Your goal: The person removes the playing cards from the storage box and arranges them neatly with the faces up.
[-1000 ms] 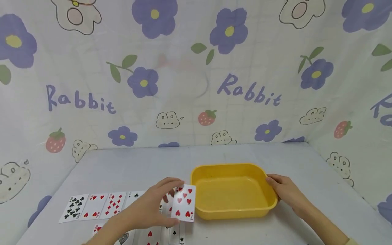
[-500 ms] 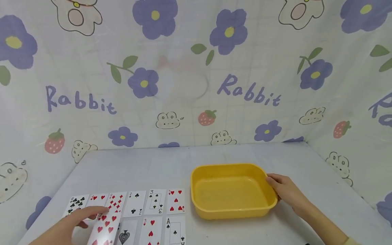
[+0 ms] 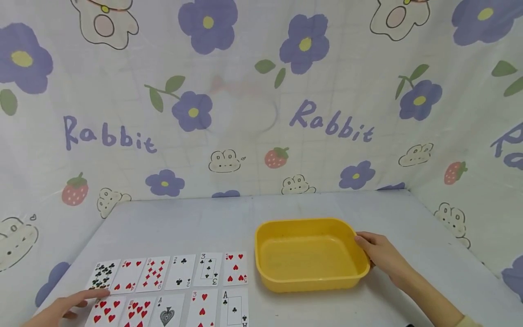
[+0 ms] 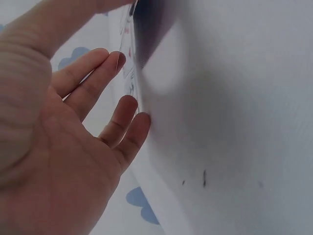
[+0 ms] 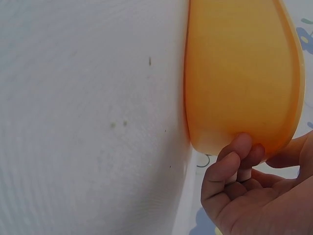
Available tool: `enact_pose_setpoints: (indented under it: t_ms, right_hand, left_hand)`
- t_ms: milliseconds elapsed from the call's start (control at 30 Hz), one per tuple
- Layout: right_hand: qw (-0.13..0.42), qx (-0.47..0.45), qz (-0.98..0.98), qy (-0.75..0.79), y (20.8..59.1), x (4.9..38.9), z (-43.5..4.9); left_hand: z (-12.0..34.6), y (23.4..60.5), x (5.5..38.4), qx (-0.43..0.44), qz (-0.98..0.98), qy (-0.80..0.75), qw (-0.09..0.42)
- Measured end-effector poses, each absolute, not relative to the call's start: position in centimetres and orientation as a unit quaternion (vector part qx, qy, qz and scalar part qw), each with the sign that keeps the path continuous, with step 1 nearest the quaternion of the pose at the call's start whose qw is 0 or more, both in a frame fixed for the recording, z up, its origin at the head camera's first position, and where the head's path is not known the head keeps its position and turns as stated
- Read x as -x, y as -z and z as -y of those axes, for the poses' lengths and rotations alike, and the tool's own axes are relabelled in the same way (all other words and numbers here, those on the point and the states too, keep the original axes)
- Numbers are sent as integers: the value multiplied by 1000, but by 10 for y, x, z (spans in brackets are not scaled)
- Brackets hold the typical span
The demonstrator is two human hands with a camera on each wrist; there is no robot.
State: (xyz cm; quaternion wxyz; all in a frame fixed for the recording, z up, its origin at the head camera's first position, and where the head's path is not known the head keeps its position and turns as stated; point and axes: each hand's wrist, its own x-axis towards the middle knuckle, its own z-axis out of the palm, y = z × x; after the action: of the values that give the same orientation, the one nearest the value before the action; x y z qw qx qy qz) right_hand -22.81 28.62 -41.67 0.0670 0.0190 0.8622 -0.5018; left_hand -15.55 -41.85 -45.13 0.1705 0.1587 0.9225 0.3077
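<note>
At the lower left of the head view, my left hand point(image 3: 65, 309) holds a seven of hearts playing card point(image 3: 107, 313) by its ends, its index fingertip on the upper edge. The left wrist view shows the dark back of that card point(image 4: 149, 27) between thumb and fingers, while the remaining fingers are spread. The card hovers at or just above the table, left of the ten of hearts point(image 3: 138, 313). On the right, my right hand point(image 3: 382, 255) grips the end wall of a yellow plastic tray point(image 3: 312, 284), thumb at the rim and fingers outside.
Behind the held card runs a row of face-up cards, from the ten of clubs point(image 3: 104, 272) to the five of hearts point(image 3: 235, 269). Nearer are the ace of spades point(image 3: 167, 313), three of hearts point(image 3: 203, 309) and ace of clubs point(image 3: 234, 309). A patterned curtain point(image 3: 245, 136) stands behind the table.
My left hand has carried the seven of hearts leftward from beside the tray and lowered it to the left end of the front row. The right hand stays on the tray.
</note>
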Motion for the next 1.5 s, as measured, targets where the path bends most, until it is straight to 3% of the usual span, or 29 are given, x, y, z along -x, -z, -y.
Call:
enact_pose_setpoints:
  t_ms: [267, 500, 600, 700, 767, 933, 1067, 1267, 1500]
  right_hand:
    - [73, -34, -863, 499, 414, 226, -285]
    - [68, -32, -863, 499, 414, 226, -284]
    - [68, -30, -863, 500, 414, 225, -283]
    - [73, -29, -860, 505, 415, 223, -284]
    - [78, -27, -857, 508, 415, 221, -286]
    - [79, -26, -852, 517, 414, 218, -293]
    - [77, -26, -849, 522, 414, 217, -295]
    - [74, -24, -851, 519, 412, 214, -295]
    - [71, -14, -867, 494, 407, 214, -291]
  left_hand:
    - [420, 460, 157, -182, -930, -283, 151]
    - [409, 452, 157, -77, -933, -293, 193]
    - [403, 447, 155, -54, -937, -295, 180]
    - [389, 440, 149, -57, -947, -287, 130]
    - [369, 439, 140, -65, -959, -267, 64]
    - [286, 438, 117, -102, -959, -240, -109]
    - [225, 429, 113, -146, -926, -296, -184]
    - [168, 423, 118, -195, -878, -385, -206]
    - [166, 423, 118, -117, -880, -407, -215]
